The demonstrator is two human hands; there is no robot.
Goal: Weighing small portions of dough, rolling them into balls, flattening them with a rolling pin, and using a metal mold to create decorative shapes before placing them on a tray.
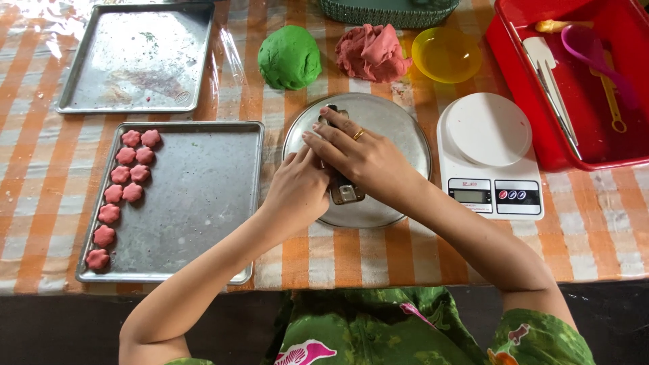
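My left hand [297,186] and my right hand [358,155] are both closed around a small metal mould [346,192] over a round metal plate [399,132]. The right hand, with a ring on it, covers the top of the mould; the left grips its left side. What lies inside the mould is hidden. A baking tray [203,196] to the left holds several pink flower-shaped dough pieces [125,179] in its left part. A green dough ball [289,57] and a pink dough lump [372,53] sit behind the plate.
A second baking tray [138,57] lies at the back left. A yellow bowl [446,54], a white kitchen scale [490,155] and a red tub [588,81] with utensils stand at the right. A green basket [385,10] is at the back.
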